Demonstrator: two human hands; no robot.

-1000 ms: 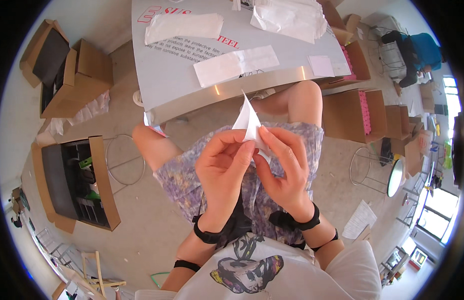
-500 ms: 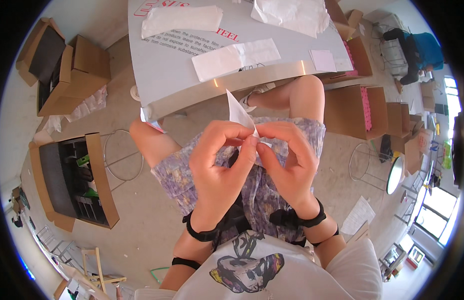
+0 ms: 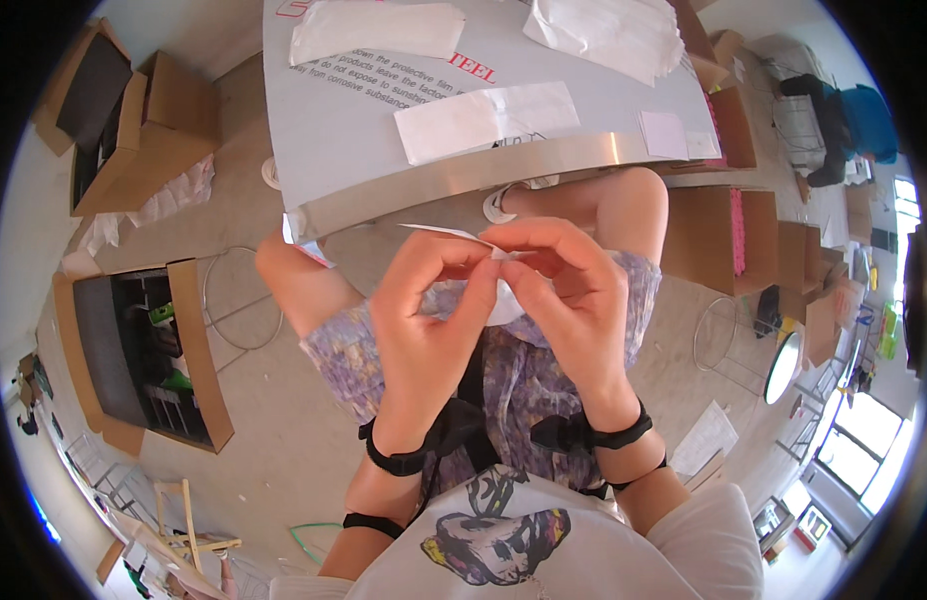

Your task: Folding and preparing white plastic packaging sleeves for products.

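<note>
Above my lap, my left hand (image 3: 423,315) and my right hand (image 3: 573,305) meet with thumbs and fingertips pinched together. Between them is a small piece of white paper (image 3: 505,307). Part of it shows below the thumbs, and a thin pointed edge sticks out above the left fingers. The fingers hide its middle, so its full shape is unclear. Just beyond the hands is the metal edge of a table (image 3: 383,195) covered in grey printed film. On it, closest to my hands, lies a flat white paper strip (image 3: 448,128).
More white paper pieces (image 3: 378,30) and a crumpled white stack (image 3: 608,35) lie farther back, with small pale sheets (image 3: 663,135) at the right. Open cardboard boxes (image 3: 208,350) stand left and right (image 3: 708,235). Round-framed stools (image 3: 783,367) flank me. A person in blue (image 3: 868,120) bends at the far right.
The paper has turned between my fingers: its upright point now lies nearly flat to the left, and a rounded white part shows below. Both hands still pinch it; the view has shifted slightly.
</note>
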